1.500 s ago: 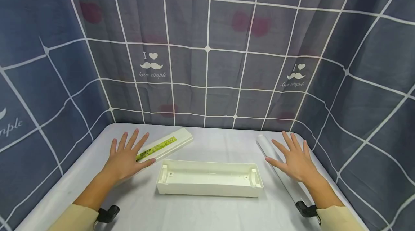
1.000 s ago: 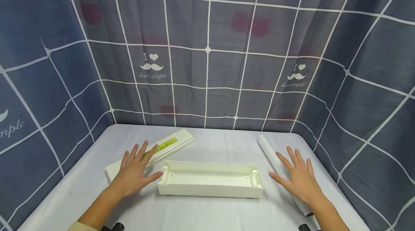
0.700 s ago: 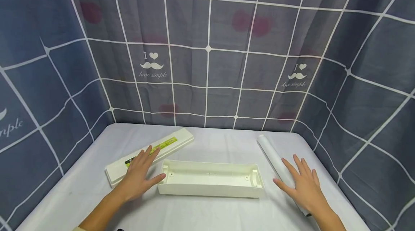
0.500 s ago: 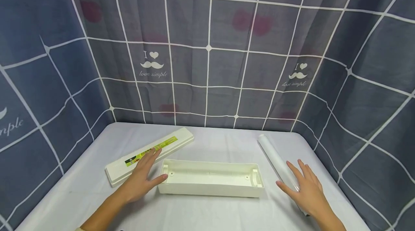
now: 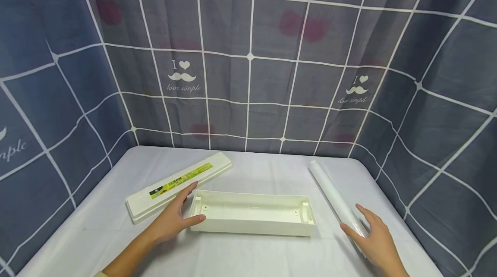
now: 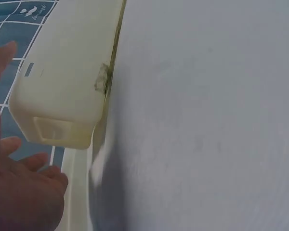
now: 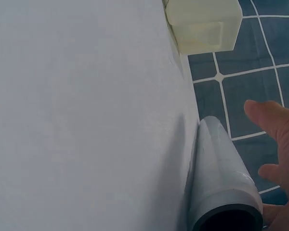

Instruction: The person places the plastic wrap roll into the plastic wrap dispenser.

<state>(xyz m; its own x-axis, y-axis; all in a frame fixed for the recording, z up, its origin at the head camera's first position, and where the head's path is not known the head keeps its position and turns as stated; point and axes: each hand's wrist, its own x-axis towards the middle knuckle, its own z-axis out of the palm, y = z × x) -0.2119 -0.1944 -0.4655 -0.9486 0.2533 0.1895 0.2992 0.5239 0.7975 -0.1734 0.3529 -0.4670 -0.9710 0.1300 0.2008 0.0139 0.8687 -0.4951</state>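
A long cream plastic box (image 5: 252, 228), with no cover on it, sits mid-table. My left hand (image 5: 169, 222) is at its left end, thumb in front and fingers behind, spread apart; in the left wrist view a gap shows between the hand (image 6: 29, 199) and the box end (image 6: 58, 127). To the right lies a white roll of plastic wrap (image 5: 333, 193), slanting toward me. My right hand (image 5: 376, 242) hovers over its near end, thumb on the left side and fingers on the right. The right wrist view shows the roll's dark hollow core, with the hand (image 7: 284, 132) beside it.
A flat cream lid (image 5: 143, 203) with a yellow-green label lies diagonally behind and left of the box. White cloth (image 5: 268, 259) covers the table. Dark checked curtains (image 5: 229, 78) stand around the back and both sides.
Both hands have drawn back and lowered from above the table. The left has moved right to the box's left end, the right to the roll's near end. Box, lid and roll stay put.
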